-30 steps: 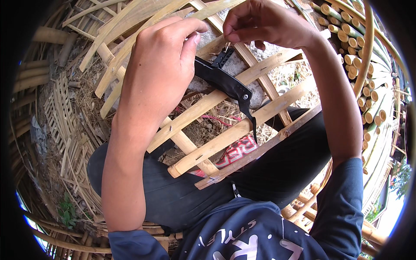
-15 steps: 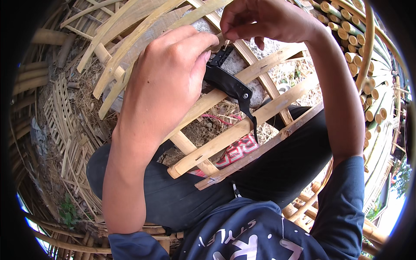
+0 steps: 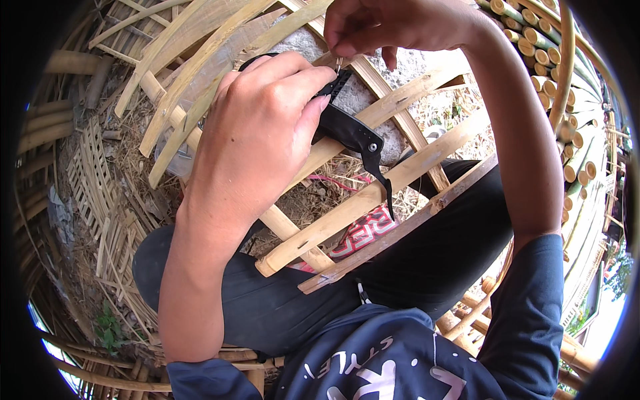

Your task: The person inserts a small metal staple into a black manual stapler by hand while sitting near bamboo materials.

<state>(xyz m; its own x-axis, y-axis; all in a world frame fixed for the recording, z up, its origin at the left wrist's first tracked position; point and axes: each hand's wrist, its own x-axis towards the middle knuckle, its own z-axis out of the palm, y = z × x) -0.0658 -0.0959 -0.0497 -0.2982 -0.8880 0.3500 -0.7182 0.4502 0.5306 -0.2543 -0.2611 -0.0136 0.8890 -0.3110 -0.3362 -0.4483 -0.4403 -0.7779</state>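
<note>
My left hand (image 3: 270, 120) is wrapped round a black hand tool (image 3: 347, 130) with a round metal screw and a thin hooked lever. Its exact kind I cannot make out, since my fingers and palm cover much of the body. Under the tool lies a lattice of pale bamboo slats (image 3: 363, 203), resting over my crossed legs. At the tool's upper end, my right hand (image 3: 393, 33) has thumb and fingertips pinched together. A tiny shiny metal piece (image 3: 339, 63) shows just below the pinch, too small to name.
Several curved bamboo strips (image 3: 180, 60) lie at the upper left, with woven slats (image 3: 87, 167) farther left. Cut bamboo poles (image 3: 553, 60) are stacked at the right. A rough grey stone surface (image 3: 393, 130) and straw show through the lattice, beside a red printed bag (image 3: 365, 233).
My right hand has shifted slightly left, still pinching at the tool's upper end. My left hand has tilted a little with the tool, baring more of its upper part. The lattice has barely moved.
</note>
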